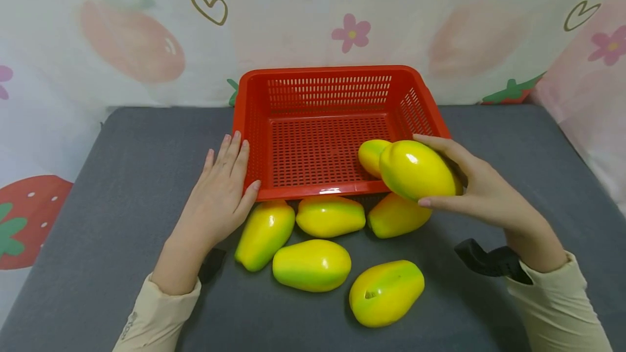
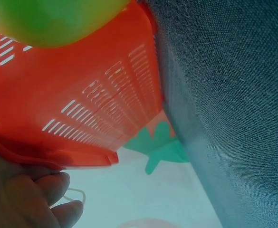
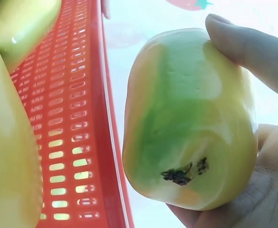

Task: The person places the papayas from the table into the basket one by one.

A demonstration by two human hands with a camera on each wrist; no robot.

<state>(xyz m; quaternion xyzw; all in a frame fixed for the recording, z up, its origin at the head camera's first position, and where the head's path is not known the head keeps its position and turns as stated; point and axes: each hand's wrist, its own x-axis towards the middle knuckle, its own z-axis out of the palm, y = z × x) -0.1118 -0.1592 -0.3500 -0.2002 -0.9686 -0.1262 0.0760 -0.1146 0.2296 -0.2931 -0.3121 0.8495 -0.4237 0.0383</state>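
Yellow fruit (image 1: 415, 170) gripped, red basket (image 1: 318, 151) between hands (image 1: 221, 192) (image 1: 489, 194)

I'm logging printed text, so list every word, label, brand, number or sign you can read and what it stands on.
"Happy", top cropped by the picture's edge: white cloth backdrop with fruit prints.
Too small to read: dark mark on the beige fabric left sleeve.
None seen: red rectangular plastic basket, yellow-green oval fruits.

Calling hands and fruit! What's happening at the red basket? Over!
Left hand touching red basket at its left side. Right hand gripping yellow fruit by the near right corner. Another fruit inside, nearby, possibly in the way.
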